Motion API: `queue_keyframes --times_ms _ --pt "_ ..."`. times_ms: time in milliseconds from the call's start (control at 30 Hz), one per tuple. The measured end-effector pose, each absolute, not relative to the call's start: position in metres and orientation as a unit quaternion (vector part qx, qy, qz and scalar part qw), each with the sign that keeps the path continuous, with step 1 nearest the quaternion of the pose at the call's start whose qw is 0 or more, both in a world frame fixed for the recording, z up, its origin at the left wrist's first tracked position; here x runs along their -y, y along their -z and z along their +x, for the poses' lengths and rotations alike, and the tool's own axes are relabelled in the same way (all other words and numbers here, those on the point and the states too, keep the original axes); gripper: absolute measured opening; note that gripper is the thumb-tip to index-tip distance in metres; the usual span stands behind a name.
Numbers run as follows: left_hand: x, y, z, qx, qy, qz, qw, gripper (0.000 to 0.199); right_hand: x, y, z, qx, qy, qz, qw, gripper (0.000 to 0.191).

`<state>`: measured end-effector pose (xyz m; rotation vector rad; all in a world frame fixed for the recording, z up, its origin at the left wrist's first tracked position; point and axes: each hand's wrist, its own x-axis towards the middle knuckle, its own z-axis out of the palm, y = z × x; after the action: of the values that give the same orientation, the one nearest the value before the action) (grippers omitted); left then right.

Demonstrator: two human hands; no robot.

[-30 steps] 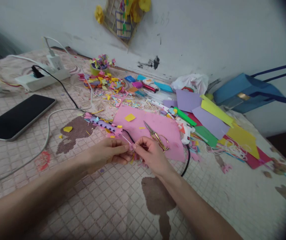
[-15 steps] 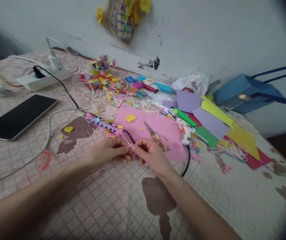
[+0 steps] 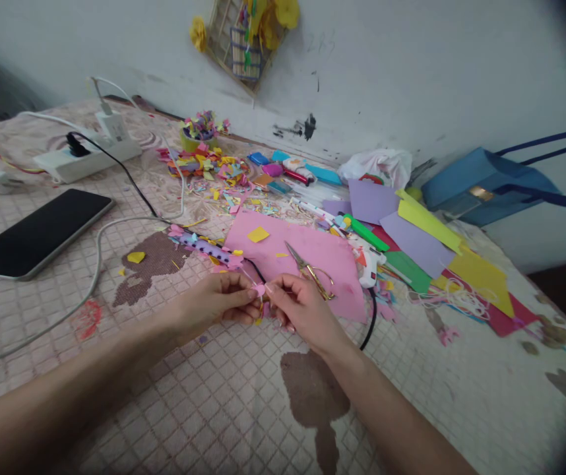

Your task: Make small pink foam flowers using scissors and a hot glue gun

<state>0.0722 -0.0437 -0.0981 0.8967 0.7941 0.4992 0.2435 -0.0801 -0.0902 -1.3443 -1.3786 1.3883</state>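
My left hand (image 3: 236,298) is closed in a pinch on a small pink paper piece (image 3: 260,289) at the middle of the table. From the right, my right hand (image 3: 299,303) pinches at the edge of that same piece, its fingertips almost meeting the left ones. A thin pale string (image 3: 249,269) runs from the piece to a purple tube (image 3: 206,248) with black dots, which has bits of coloured paper at both ends. More small pink and yellow scraps (image 3: 266,309) hang just under my fingers, partly hidden by them.
Gold-handled scissors (image 3: 313,270) lie on a pink sheet (image 3: 283,231). A white glue gun (image 3: 366,264) trails a black cable. Coloured paper (image 3: 416,241) and string spread to the right. A phone (image 3: 40,231) and power strip (image 3: 88,158) occupy the left; paper scraps (image 3: 208,165) lie behind.
The pink piece between my fingertips now shows more of its flat face, and the scraps below it are more visible. Both hands have barely shifted.
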Motion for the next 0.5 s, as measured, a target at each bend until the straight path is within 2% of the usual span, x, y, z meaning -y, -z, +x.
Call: queue_keyframes --times_ms 333,500 --pt "0.0459 0.0955 0.0747 -0.380 -0.239 0.431 0.783 0.016 0.0819 0.0876 0.2402 0.587 -0.492 -0.538 0.353 0.008" --pt "0.0449 0.0948 0.0723 -0.371 -0.235 0.425 0.792 0.018 0.0828 0.0858 0.2398 0.605 -0.480 -0.530 0.350 0.007"
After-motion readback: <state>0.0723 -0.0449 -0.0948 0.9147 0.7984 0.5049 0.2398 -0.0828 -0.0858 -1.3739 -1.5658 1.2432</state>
